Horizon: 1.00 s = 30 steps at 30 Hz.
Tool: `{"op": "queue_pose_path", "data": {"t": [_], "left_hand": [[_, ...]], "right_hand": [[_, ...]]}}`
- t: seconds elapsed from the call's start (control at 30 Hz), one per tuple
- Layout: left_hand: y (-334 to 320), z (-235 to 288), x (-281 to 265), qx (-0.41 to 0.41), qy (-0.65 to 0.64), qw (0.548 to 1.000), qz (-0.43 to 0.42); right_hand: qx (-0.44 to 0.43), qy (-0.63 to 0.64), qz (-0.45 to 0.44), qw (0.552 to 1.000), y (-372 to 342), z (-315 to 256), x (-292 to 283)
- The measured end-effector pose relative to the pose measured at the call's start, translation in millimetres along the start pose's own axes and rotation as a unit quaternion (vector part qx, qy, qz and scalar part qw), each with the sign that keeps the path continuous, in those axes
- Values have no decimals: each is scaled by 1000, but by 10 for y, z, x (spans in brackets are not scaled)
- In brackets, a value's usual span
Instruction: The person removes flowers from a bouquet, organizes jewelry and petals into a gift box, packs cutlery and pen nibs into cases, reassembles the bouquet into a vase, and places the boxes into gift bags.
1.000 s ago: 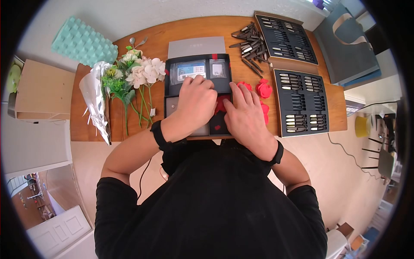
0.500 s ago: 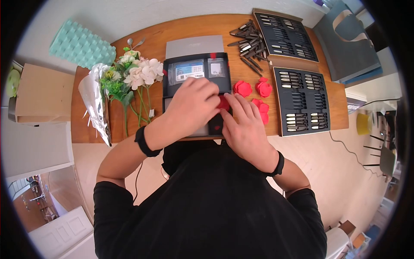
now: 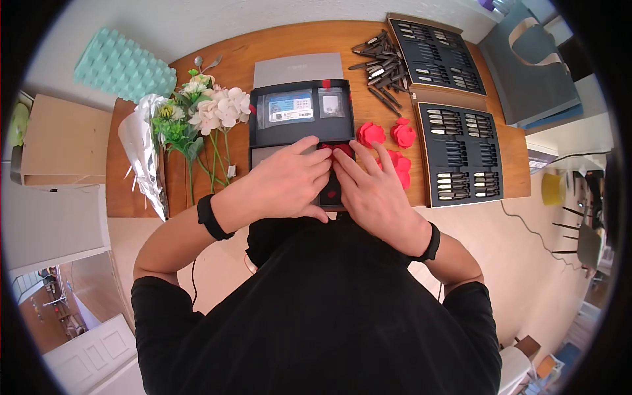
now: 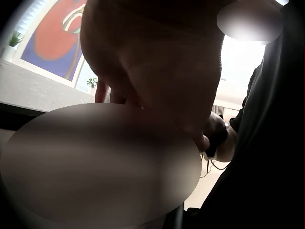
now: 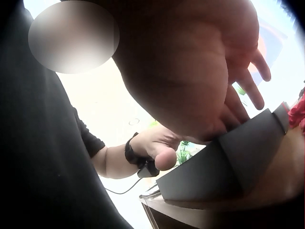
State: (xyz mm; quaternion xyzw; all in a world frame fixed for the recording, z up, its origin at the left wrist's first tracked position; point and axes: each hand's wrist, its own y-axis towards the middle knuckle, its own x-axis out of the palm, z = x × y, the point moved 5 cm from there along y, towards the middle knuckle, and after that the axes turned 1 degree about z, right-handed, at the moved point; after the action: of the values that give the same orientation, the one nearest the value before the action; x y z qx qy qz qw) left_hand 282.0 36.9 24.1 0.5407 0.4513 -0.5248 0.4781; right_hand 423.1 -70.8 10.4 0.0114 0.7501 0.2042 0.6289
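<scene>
An open black gift box (image 3: 289, 135) stands in front of me at the table's near edge. Both hands are over its near right compartment, where part of a dark red flower (image 3: 343, 148) shows between them. My left hand (image 3: 287, 181) reaches in from the left, fingers extended to the flower and thumb out toward me. From the right, my right hand (image 3: 375, 192) lays its index finger at the flower, its other fingers straight and spread over the box's rim. In the right wrist view that hand (image 5: 190, 71) hovers over the box's side wall (image 5: 224, 162). Blurred patches hide much of the left wrist view.
Bright red flowers (image 3: 370, 135) lie right of the box. Black trays (image 3: 461, 151) of pen-like pieces stand farther right, with a loose pile (image 3: 385, 69) beside them. To the left are artificial flowers (image 3: 220, 110), silver foil (image 3: 146, 148) and a teal studded block (image 3: 125, 66).
My left hand has gone from curled fingers to extended ones, its thumb now pointing toward me. The right hand's fingers have spread while staying at the compartment.
</scene>
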Motion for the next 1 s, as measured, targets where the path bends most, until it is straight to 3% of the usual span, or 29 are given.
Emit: {"op": "queue_pose_path", "data": {"t": [0.17,0.3,0.4,0.57,1.0], "left_hand": [[-3,-45,43,-3,-3,1000,-6],[31,-56,6,0,-14,999,-31],[40,-52,-40,8,-1,1000,10],[36,-47,28,-1,-33,999,-16],[52,32,51,-44,-76,996,-18]], "right_hand": [[-20,-50,-56,997,-2,21,72],[-18,-53,-53,997,15,12,64],[-32,-52,-7,998,26,9,55],[-23,-73,-78,994,21,29,111],[-29,-67,-57,996,30,-15,134]]}}
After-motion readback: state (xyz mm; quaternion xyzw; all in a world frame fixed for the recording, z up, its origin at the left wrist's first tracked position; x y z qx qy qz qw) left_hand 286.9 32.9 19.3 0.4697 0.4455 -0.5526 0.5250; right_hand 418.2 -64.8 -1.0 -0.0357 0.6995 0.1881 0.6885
